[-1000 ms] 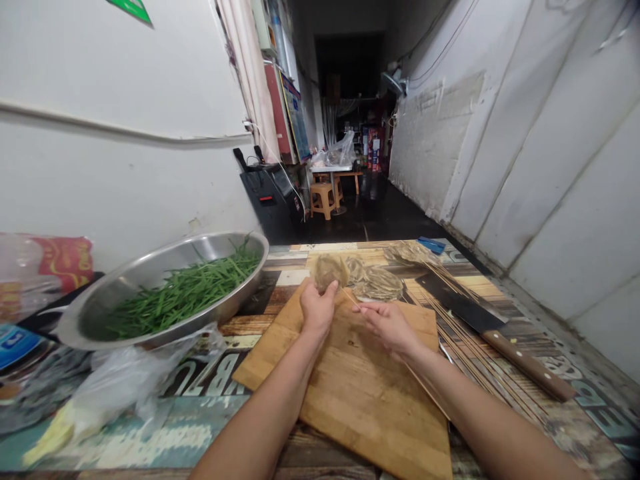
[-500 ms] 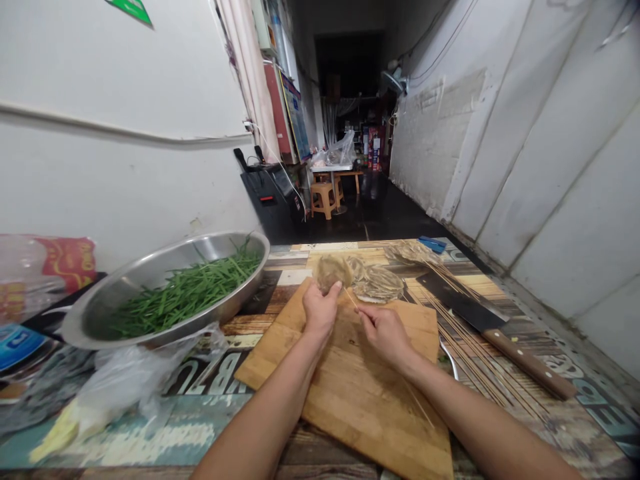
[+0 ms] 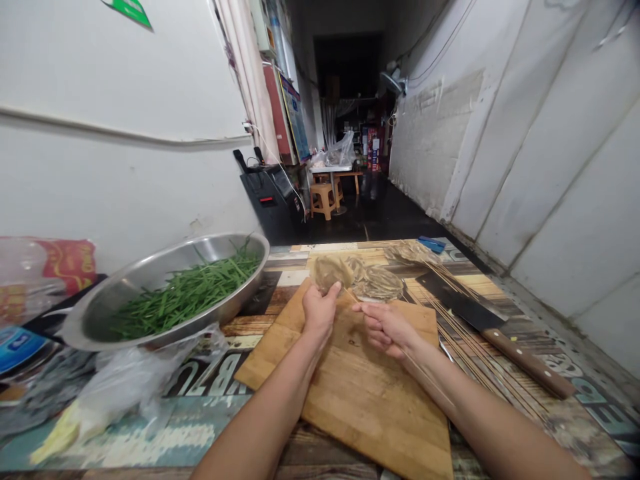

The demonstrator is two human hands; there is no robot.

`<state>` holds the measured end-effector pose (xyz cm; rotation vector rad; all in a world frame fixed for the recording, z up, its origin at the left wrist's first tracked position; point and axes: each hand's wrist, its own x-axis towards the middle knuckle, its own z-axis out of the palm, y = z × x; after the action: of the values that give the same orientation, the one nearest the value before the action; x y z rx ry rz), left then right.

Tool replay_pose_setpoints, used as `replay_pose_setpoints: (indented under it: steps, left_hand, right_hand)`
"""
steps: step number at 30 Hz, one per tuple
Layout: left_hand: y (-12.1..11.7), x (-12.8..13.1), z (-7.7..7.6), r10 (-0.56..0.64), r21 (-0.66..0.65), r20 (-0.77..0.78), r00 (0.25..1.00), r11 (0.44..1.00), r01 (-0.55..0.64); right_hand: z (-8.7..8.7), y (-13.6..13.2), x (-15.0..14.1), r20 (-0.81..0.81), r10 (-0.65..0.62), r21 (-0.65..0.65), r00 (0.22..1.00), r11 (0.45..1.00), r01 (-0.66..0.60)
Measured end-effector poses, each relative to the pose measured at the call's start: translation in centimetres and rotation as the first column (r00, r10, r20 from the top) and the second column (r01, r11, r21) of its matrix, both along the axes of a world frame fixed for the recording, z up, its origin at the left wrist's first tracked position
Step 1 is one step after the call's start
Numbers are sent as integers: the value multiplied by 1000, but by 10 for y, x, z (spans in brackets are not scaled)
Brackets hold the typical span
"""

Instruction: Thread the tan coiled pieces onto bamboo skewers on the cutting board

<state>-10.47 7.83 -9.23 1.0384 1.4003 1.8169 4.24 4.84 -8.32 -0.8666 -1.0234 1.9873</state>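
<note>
Left hand [image 3: 321,309], one: we see it gripping a brownish round piece [image 3: 330,269] by its near edge, at the far edge of the cutting board [image 3: 370,407]. Right hand [image 3: 387,328], one: fingers closed around a thin skewer [image 3: 351,297] directed at that piece — how deep it sits, we cannot tell. Beyond the board we list a pile of similar pieces [image 3: 379,283]; rightward, a cleaver [image 3: 530,362]; leftward, a metal basin [image 3: 80,333] of green stalks [image 3: 187,297].
</note>
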Motion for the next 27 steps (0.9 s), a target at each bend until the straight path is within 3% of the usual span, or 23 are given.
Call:
replay_pose_setpoints:
  steps: [2,3,5,6,8,11,16,23,27]
  left_hand:
    - [0,1,0,-18,6,41,999,1000,18]
    - [0,1,0,-35,11,65,997,999,34]
    - [0,3,0,-66,15,104,992,998,65]
    - [-1,5,0,-75,15,116,990,997,74]
    - [0,7,0,-73,16,138,988,997,71]
    - [1,8,-1,-57,-11,212,976,998,61]
    - [4,6,0,-47,-59,331,942,996,70]
    - [4,3,3,4,-87,271,963,996,21]
    - [2,1,11,-38,-98,393,919,992,83]
  right_hand:
    - [-6,0,-3,201,-146,294,969,952,83]
    - [-8,-1,-4,291,-250,473,924,877,89]
    - [-11,-3,-5,400,-448,741,800,672,6]
    - [-11,-5,-5,434,-514,805,740,590,-62]
    - [-11,-8,-4,482,-605,846,634,508,-160]
    - [-10,-9,-2,496,-651,857,575,475,-201]
    - [-15,0,0,463,-610,860,643,485,-159]
    - [-18,4,3,469,-583,845,663,516,-143]
    - [-17,8,5,434,-519,835,736,539,-113]
